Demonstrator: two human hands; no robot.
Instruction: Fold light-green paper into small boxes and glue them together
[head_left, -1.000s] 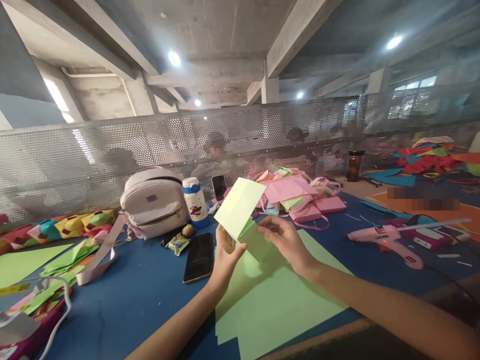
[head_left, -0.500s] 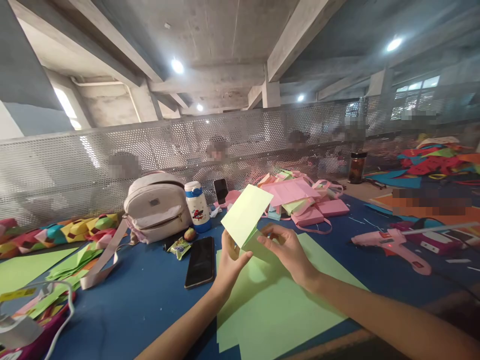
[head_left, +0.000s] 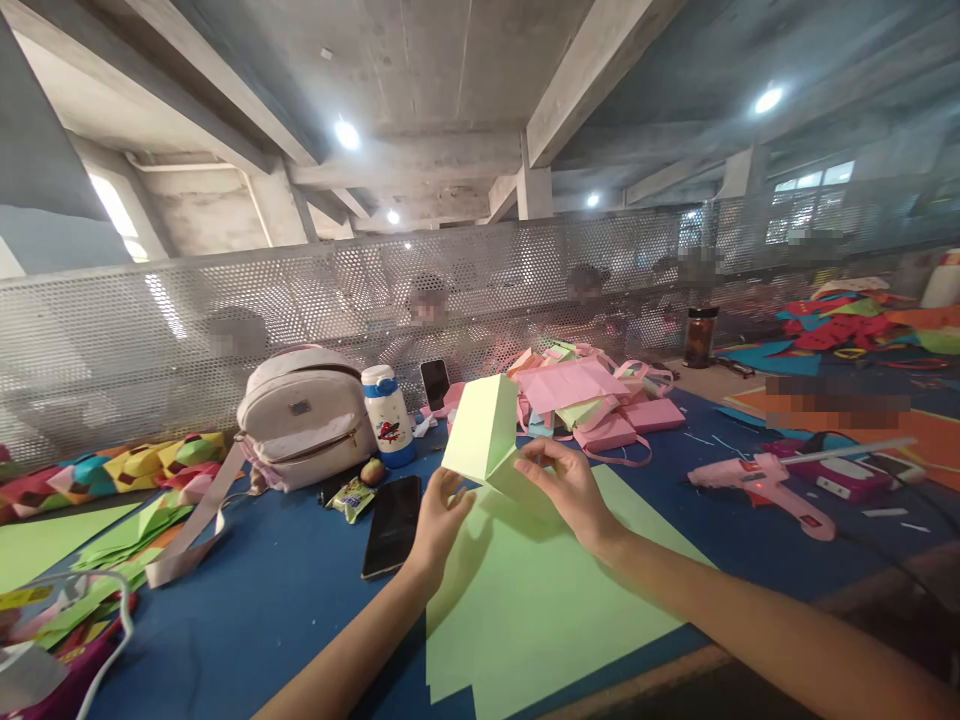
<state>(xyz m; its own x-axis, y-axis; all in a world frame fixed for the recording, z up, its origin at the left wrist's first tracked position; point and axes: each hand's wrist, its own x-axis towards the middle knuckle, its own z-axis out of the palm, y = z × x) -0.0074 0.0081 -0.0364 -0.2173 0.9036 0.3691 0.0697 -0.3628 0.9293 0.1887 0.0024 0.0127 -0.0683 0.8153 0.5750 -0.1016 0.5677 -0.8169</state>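
Note:
A folded piece of light green paper (head_left: 480, 430) is held up in front of me, its panels bent apart along creases. My left hand (head_left: 442, 520) grips its lower left edge, with the fingers partly behind the paper. At the lower right corner, my right hand (head_left: 566, 490) pinches a flap between thumb and fingers. Beneath both hands, larger green paper sheets (head_left: 555, 630) lie stacked on the blue table (head_left: 247, 620).
Left of my hands lie a black phone (head_left: 391, 525), a snack packet (head_left: 350, 498), a bottle (head_left: 388, 418) and a pale backpack (head_left: 307, 420). Pink paper pieces (head_left: 574, 385) are heaped behind. A pink glue gun (head_left: 765, 485) rests at right. Perforated metal panels (head_left: 322, 290) stand behind.
The folded paper has opened out, so a side panel now shows beside its front. My left thumb has shifted left along the lower edge. The view has turned slightly right.

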